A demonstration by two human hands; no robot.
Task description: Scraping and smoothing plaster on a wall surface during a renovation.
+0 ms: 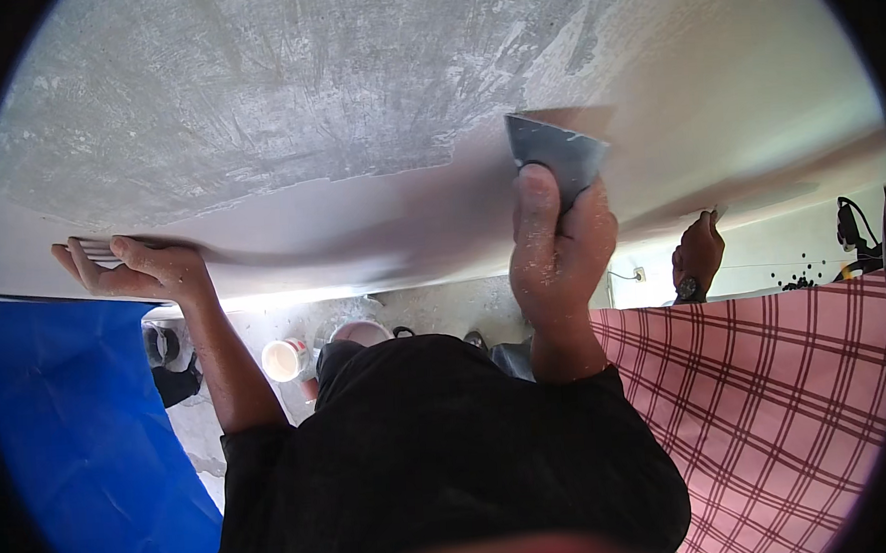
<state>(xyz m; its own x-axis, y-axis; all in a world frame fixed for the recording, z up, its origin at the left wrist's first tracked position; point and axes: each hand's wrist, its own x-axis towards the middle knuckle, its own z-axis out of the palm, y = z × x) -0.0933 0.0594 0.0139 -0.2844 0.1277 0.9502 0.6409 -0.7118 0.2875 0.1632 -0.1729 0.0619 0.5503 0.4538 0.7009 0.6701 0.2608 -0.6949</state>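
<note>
My right hand [562,245] grips a putty knife [555,150], with the thumb along its broad grey blade. The blade's far edge lies against the wall [332,72], and the handle is hidden in my fist. Rough grey patches cover the wall's far part; a smoother pale band runs nearer to me. White specks dot my right hand. At the left, beside the wall's near edge, my left hand [152,270] has its fingers bent around a pale, striped thing [99,251], too small to make out.
A blue sheet [71,436] hangs at the left, a pink checked cloth [770,390] at the right. A white bucket [284,360] and a pinkish tub [361,333] stand on the floor below. Another person's hand [700,248], with a wristwatch, touches the wall at the right.
</note>
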